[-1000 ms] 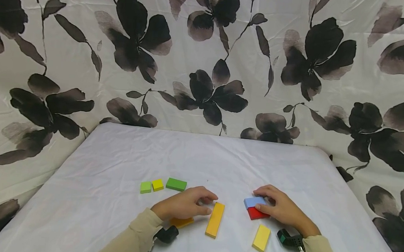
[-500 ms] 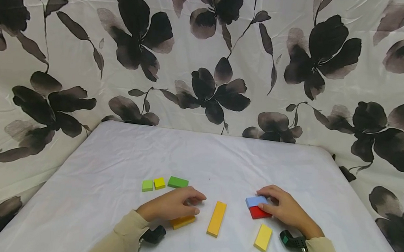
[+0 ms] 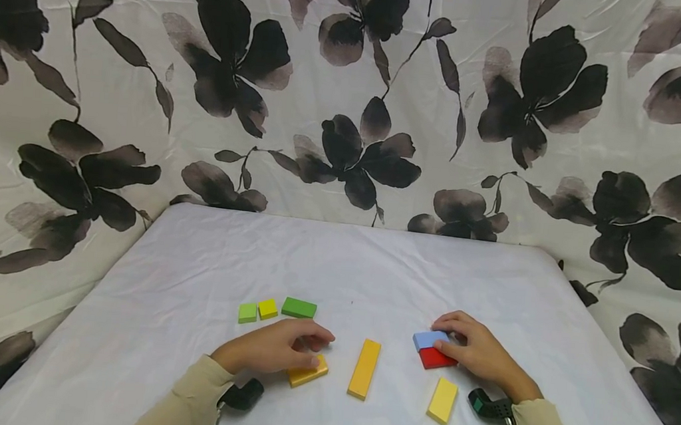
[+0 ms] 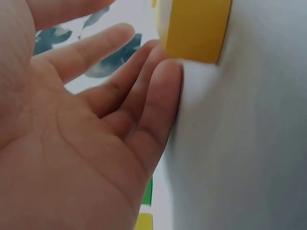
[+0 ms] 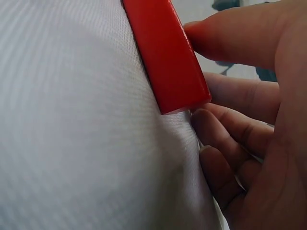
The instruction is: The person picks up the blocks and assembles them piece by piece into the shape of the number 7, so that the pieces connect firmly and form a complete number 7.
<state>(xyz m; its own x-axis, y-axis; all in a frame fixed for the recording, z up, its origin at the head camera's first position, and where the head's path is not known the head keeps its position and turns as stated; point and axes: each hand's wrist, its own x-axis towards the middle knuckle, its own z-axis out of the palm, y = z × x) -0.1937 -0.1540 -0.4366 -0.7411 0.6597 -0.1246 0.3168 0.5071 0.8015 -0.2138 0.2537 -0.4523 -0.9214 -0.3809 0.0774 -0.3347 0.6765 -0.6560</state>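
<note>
My left hand point(image 3: 274, 345) hangs low over the left orange block point(image 3: 308, 374), its thumb tip at the block's top and its fingers loosely extended. In the left wrist view an orange block point(image 4: 197, 31) shows just beyond the fingers. My right hand point(image 3: 480, 350) rests at the right end of a light blue block point(image 3: 428, 340) and a red block point(image 3: 433, 359), which lie side by side. Its thumb touches the top of the pair and its other fingers reach behind the blue block. The right wrist view shows the red block point(image 5: 168, 57) by relaxed fingers.
A second orange block point(image 3: 364, 369) lies lengthwise between the hands. Nearer me on the right is a pale yellow block point(image 3: 442, 402). Behind the left hand sit a light green block point(image 3: 247, 313), a small yellow block point(image 3: 268, 309) and a dark green block point(image 3: 299, 308) on the white cloth point(image 3: 342, 266).
My left hand has moved leftward, away from the middle orange block and back over the left one, uncovering more of it. My right hand stays at the blue and red blocks.
</note>
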